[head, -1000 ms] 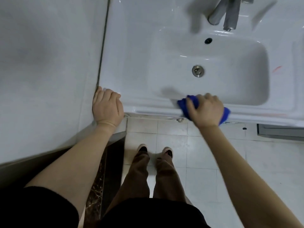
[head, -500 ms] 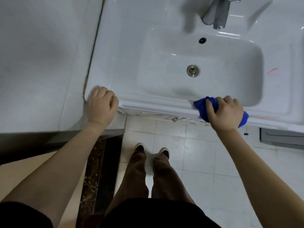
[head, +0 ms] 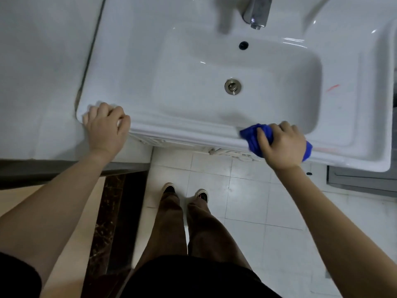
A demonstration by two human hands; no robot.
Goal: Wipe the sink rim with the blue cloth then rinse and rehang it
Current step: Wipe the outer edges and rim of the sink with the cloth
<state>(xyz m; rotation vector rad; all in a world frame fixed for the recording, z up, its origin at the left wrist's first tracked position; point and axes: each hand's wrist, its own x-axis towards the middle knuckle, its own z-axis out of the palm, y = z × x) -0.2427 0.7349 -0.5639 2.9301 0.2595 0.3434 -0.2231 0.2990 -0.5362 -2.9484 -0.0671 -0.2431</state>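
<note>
A white ceramic sink (head: 189,132) fills the upper part of the head view, with its front rim running from lower left to right. My right hand (head: 281,145) grips a bunched blue cloth (head: 252,136) and presses it on the front rim, right of the middle and just below the basin's near right corner. The cloth sticks out on both sides of the hand. My left hand (head: 106,130) holds the sink's front left corner with its fingers curled over the rim.
A metal faucet (head: 256,11) hangs over the back of the basin, above the overflow hole (head: 243,45) and the drain (head: 232,87). A red mark (head: 332,88) shows on the right ledge. A white wall (head: 43,61) is left of the sink. My feet stand on white floor tiles (head: 236,190).
My right hand has slid the blue cloth to the right along the front rim. My left hand has stayed on the front left corner.
</note>
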